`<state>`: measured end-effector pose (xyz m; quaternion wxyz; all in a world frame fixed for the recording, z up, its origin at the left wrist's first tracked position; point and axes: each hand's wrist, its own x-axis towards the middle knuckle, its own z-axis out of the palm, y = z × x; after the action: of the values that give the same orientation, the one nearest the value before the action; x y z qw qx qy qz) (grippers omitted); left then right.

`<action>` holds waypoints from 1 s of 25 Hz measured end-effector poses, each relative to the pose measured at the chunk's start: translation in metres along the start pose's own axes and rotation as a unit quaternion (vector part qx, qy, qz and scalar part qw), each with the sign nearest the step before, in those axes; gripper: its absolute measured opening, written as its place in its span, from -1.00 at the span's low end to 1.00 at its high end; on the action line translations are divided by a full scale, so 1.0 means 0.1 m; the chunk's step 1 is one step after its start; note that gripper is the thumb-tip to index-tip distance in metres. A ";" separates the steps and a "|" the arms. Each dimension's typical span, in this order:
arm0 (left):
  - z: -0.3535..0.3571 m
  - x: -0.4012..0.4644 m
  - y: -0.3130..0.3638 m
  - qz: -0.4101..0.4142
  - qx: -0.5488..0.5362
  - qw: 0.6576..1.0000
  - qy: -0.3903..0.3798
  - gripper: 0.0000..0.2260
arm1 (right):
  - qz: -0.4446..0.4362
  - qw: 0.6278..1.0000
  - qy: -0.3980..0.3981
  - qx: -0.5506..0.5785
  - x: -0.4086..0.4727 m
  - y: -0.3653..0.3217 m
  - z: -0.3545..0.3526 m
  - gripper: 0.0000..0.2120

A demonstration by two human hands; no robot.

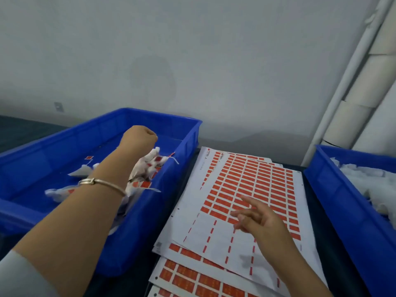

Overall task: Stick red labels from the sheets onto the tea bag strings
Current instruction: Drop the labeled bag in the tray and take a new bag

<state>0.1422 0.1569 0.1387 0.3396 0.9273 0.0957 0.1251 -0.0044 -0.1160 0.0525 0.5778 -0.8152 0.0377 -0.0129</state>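
My hands over the tea bags and red labels

My left hand (139,137) is a tight fist over the tea bags (147,168) in the left blue bin (184,151), holding nothing I can see. My right hand (260,219) hangs loose above the label sheets (246,185).

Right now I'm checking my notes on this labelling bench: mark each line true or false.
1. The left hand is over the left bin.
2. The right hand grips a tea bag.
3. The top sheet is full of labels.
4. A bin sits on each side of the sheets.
1. True: the left hand is over the left bin.
2. False: the right hand is open, holding nothing, above the top sheet.
3. False: its near part is stripped bare.
4. True: the right bin stands opposite.
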 end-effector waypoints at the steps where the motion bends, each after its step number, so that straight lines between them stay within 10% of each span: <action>1: 0.02 -0.08 0.12 0.042 0.006 0.999 0.018 -0.87 | 0.000 1.000 0.008 -0.010 0.02 -0.06 -0.06 -0.79; 4: 0.37 -0.49 0.55 0.136 -0.047 0.990 0.002 -0.80 | -0.028 0.997 0.061 -0.041 0.15 -0.30 -0.34 -0.84; 11: 1.72 -1.62 0.78 0.170 0.083 0.922 -0.338 -0.73 | 0.019 0.981 0.181 -0.069 0.85 -0.54 -1.78 -0.85; 20: 2.34 -1.62 0.58 0.274 0.311 0.860 -0.299 -0.42 | 0.241 0.911 0.245 -0.228 1.43 1.01 -3.04 -0.88; 25: 2.36 -1.55 0.64 0.266 0.344 0.831 -0.346 0.14 | 0.266 0.900 0.242 -0.245 1.78 1.20 -2.93 -0.78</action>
<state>0.0706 -0.0748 -0.0197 -0.0366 0.9564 -0.2416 -0.1599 0.1489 -0.4451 0.0327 0.3147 -0.8627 0.3933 -0.0459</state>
